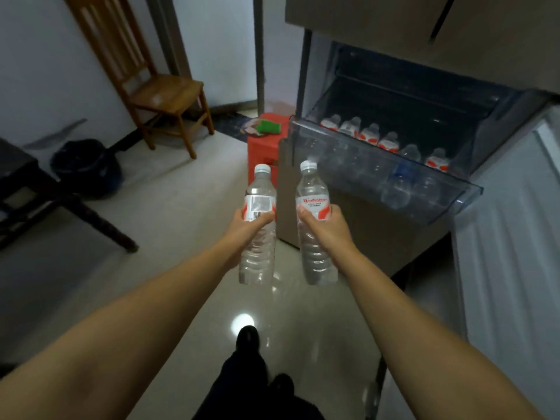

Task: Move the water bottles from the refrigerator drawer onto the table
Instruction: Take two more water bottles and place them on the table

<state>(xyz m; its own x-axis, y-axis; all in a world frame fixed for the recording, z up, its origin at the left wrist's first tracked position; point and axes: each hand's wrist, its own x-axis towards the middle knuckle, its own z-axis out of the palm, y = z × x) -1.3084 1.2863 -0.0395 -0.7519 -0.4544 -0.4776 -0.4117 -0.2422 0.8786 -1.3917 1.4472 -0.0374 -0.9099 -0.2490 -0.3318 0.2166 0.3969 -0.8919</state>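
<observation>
Fingers point(266, 216) wrapping both labelled water bottles point(258, 225) at mid-body; table point(18, 177) sitting at 9 o'clock; keeping bottles upright, turning left, leaving drawer point(454, 204) open for the rest.

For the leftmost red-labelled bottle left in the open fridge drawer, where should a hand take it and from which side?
Probably by the neck and shoulder, from above. The leftmost bottle stands upright in the clear drawer, close beside its neighbour, with the drawer's front wall covering its body. Only the top is free, and the drawer is open upward. Both hands are now full.
</observation>
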